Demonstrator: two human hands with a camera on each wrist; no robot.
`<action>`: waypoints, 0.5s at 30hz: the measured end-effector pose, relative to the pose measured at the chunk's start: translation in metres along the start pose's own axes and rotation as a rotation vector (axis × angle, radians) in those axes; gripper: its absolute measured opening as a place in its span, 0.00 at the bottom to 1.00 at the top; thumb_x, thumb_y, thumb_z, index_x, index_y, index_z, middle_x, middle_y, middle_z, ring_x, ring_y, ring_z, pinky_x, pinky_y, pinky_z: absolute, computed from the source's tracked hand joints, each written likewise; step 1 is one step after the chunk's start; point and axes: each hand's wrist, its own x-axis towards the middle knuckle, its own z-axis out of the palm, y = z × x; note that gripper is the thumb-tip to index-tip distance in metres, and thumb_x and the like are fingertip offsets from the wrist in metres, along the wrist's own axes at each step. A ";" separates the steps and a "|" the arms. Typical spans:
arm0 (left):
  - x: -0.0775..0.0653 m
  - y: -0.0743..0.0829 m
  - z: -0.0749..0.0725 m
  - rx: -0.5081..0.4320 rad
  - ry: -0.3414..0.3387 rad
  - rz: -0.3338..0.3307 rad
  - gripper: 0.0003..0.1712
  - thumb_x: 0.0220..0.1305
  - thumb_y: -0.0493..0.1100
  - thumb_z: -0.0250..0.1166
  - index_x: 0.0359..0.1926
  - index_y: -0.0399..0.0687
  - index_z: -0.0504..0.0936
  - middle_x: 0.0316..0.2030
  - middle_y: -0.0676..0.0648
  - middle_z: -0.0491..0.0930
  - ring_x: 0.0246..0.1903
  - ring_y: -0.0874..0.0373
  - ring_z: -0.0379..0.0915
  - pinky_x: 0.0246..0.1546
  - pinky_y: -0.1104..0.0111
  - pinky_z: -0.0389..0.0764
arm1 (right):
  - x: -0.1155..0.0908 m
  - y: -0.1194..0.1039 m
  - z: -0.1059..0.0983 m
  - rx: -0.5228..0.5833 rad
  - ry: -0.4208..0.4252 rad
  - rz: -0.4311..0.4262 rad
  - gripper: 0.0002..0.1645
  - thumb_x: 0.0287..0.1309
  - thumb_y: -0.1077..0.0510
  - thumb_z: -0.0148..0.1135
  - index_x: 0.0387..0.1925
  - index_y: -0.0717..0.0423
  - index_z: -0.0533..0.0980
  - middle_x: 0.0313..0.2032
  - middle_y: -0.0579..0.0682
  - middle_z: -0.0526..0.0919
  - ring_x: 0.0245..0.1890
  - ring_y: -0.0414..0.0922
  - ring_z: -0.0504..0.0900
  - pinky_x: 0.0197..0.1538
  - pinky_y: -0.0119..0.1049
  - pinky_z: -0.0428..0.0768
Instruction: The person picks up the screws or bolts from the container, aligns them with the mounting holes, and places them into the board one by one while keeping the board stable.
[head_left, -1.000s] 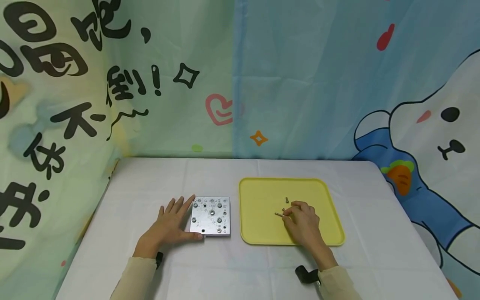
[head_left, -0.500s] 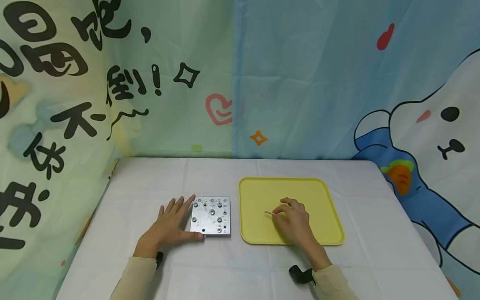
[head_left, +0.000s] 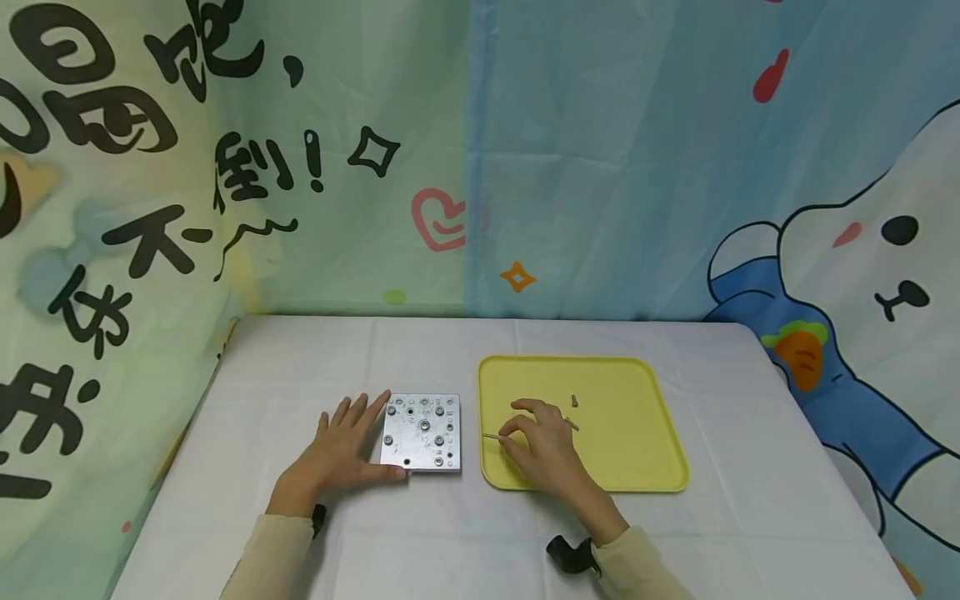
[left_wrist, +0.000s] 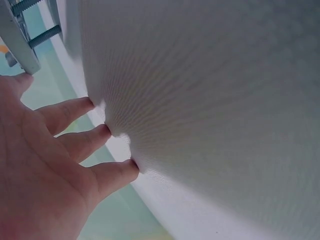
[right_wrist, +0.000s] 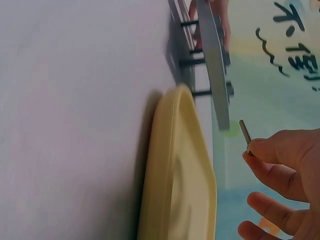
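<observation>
A square silver metal plate (head_left: 412,450) with several bolts in its face lies left of the yellow tray. In the right wrist view the plate (right_wrist: 214,65) stands on bolt shanks that stick out beneath it. My left hand (head_left: 341,450) is spread along its left side, index fingertip at the far corner and thumb at the near corner. Three fingertips press into the cloth in the left wrist view. Over the tray's left part, my right hand (head_left: 546,450) pinches a thin metal pin (right_wrist: 244,131) between thumb and index finger, pointing towards the plate. The other right fingers are loosely bent.
The yellow tray (head_left: 622,467) has a low raised rim. A small screw (head_left: 574,401) lies on it, and another small metal piece (head_left: 572,424) shows just beyond my right hand. White cloth (head_left: 450,533) covers the table; a printed curtain (head_left: 600,167) hangs behind.
My right hand has moved left across the tray with the pin, whose tip now reaches the tray's left rim in the head view. My left hand and the plate have stayed put.
</observation>
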 end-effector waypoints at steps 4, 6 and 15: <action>0.000 0.000 0.000 0.001 0.001 -0.002 0.71 0.43 0.81 0.67 0.81 0.60 0.45 0.75 0.31 0.50 0.73 0.30 0.39 0.67 0.33 0.41 | 0.002 -0.011 0.006 0.005 -0.050 -0.002 0.06 0.55 0.63 0.73 0.27 0.51 0.83 0.55 0.59 0.78 0.57 0.65 0.72 0.53 0.65 0.69; 0.000 0.000 0.000 0.000 0.005 0.000 0.71 0.43 0.81 0.68 0.81 0.59 0.46 0.75 0.31 0.51 0.73 0.29 0.40 0.67 0.32 0.41 | 0.003 -0.016 0.008 0.009 -0.080 -0.003 0.05 0.56 0.62 0.72 0.28 0.51 0.83 0.55 0.59 0.78 0.58 0.63 0.71 0.55 0.65 0.68; 0.001 0.001 0.000 0.005 0.007 0.005 0.71 0.44 0.80 0.68 0.81 0.58 0.46 0.75 0.31 0.51 0.73 0.29 0.40 0.67 0.32 0.42 | 0.005 -0.029 0.013 0.011 -0.164 -0.038 0.03 0.58 0.61 0.71 0.30 0.51 0.83 0.56 0.58 0.76 0.60 0.61 0.69 0.58 0.64 0.66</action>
